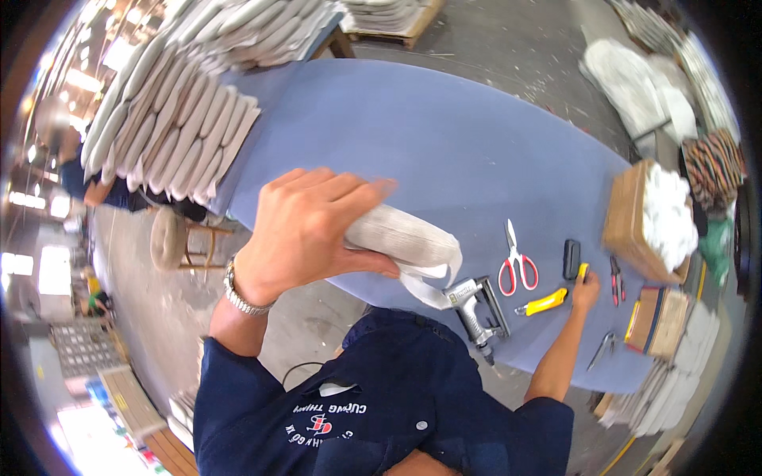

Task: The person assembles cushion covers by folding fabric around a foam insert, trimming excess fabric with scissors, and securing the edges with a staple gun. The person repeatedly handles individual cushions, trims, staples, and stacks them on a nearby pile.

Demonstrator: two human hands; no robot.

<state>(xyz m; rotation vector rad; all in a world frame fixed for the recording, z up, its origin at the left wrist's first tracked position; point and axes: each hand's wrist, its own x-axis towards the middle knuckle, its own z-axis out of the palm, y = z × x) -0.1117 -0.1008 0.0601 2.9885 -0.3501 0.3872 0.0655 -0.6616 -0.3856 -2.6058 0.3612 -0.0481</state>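
Observation:
My left hand [305, 226] is closed around a beige padded fabric piece [405, 238], held up over the blue table [381, 119]; a pale strip hangs from its end. My right hand [586, 292] is at the right of the table, its fingers closed on a small yellow object [583, 271] whose kind is mostly hidden. Touching or close beside it is a black oblong thing [571, 259]. A yellow utility knife [546, 302] lies left of that hand, and red-handled scissors [517, 266] lie farther left. A silver staple gun [476, 313] rests at the near edge.
Stacked beige padded pieces [182, 127] stand at the far left. To the right are a cardboard box [627, 210] of white stuffing, red-handled pliers [616, 282], a metal compass-like tool [602, 351] and a smaller carton [659, 321]. A person [75, 170] is at the left beyond a stool [171, 238].

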